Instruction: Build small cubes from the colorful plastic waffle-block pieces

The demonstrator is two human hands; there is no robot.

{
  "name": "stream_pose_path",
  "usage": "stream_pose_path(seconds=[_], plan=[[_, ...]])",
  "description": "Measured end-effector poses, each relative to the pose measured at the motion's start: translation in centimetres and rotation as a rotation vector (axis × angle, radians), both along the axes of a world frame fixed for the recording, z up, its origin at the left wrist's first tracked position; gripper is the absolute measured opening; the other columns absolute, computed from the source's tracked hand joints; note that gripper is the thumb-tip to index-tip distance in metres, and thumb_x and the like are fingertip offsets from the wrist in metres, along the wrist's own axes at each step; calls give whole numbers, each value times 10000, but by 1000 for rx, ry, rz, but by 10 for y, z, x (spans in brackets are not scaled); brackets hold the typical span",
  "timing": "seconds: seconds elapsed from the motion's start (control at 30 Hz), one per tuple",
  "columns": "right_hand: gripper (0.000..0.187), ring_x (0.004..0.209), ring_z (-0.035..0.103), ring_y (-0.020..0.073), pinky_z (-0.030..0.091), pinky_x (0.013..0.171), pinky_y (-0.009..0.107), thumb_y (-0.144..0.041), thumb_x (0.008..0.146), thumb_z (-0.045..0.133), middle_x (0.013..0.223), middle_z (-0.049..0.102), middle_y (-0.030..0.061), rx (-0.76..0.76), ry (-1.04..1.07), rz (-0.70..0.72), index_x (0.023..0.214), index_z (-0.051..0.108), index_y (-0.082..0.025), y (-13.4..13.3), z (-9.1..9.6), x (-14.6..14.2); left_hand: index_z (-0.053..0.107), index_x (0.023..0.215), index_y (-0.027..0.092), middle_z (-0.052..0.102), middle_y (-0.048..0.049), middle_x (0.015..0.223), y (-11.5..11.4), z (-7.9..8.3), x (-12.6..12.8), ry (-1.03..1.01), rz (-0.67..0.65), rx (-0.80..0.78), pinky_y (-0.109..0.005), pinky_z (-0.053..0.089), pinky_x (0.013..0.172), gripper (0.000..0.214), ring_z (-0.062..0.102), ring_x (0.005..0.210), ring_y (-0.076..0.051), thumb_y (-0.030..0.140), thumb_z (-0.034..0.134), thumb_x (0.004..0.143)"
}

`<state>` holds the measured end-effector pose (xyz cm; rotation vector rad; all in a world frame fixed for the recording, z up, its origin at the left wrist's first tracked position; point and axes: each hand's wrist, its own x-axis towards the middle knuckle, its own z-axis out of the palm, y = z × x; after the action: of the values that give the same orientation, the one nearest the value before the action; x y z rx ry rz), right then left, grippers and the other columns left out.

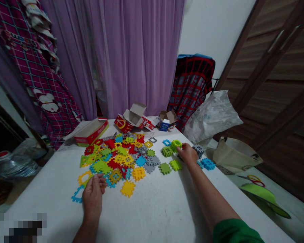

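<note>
A mixed pile of flat plastic interlocking blocks in red, yellow, green, blue and grey is spread over the table. My left hand rests at the pile's near left edge, fingers loosely apart and holding nothing, beside a blue frame-shaped block. At the right, my right hand is closed, its thumb close to a stack of green blocks. A bit of red shows at its fingertips; most of what lies under the hand is hidden. Grey blocks and blue blocks sit just beyond it.
Along the table's far edge stand a red tray-like box, an opened red carton and a small blue carton. Right of the table are a plastic bag, a cloth bag, scissors and a green visor.
</note>
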<state>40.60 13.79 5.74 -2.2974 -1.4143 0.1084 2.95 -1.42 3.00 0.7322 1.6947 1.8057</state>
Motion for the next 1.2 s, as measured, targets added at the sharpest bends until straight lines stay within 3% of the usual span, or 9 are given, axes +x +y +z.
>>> stream_pose_path(seconds=[0.43, 0.67, 0.8, 0.9, 1.0, 1.2], plan=[[470, 951, 681, 268, 463, 735, 322, -527, 831, 579, 1051, 735, 119, 18, -1, 0, 1151, 652, -191, -1, -1, 1, 630, 825, 170, 617, -11, 656, 0, -3, -1, 16, -4, 12, -222, 415, 417, 598, 571, 542, -134, 749, 586, 685], [391, 891, 674, 242, 420, 688, 297, -449, 868, 556, 964, 739, 70, 105, 42, 36, 1153, 653, -199, -18, -3, -9, 632, 816, 167, 611, -6, 641, 1, -2, 0, -19, 1, 26, -217, 402, 404, 620, 556, 518, -125, 764, 611, 649], [285, 765, 651, 204, 360, 599, 272, -373, 880, 514, 844, 728, 38, 135, 25, 186, 1041, 697, -225, -31, -10, -41, 628, 799, 172, 603, -5, 627, 0, 0, 2, -31, -2, 43, -218, 394, 396, 587, 558, 507, -126, 745, 603, 672], [256, 732, 642, 185, 346, 585, 262, -364, 880, 496, 802, 721, 21, 148, 21, 388, 942, 715, -247, -40, -12, -78, 618, 794, 175, 589, 3, 619, -2, 0, 3, -45, 21, 76, -212, 392, 399, 559, 549, 498, -116, 726, 585, 709], [238, 747, 650, 174, 360, 599, 254, -344, 877, 492, 817, 733, 7, 147, 26, 572, 900, 714, -262, -46, -9, -118, 612, 796, 173, 585, 6, 610, -2, -1, 1, -79, 59, 104, -205, 384, 386, 547, 536, 477, -107, 714, 583, 725], [229, 805, 658, 170, 402, 647, 240, -314, 881, 493, 917, 749, 8, 151, -25, 810, 917, 716, -271, -51, 0, -192, 616, 820, 165, 591, 5, 631, -4, 1, -12, -118, 142, 128, -201, 376, 388, 529, 566, 490, -113, 686, 557, 754]])
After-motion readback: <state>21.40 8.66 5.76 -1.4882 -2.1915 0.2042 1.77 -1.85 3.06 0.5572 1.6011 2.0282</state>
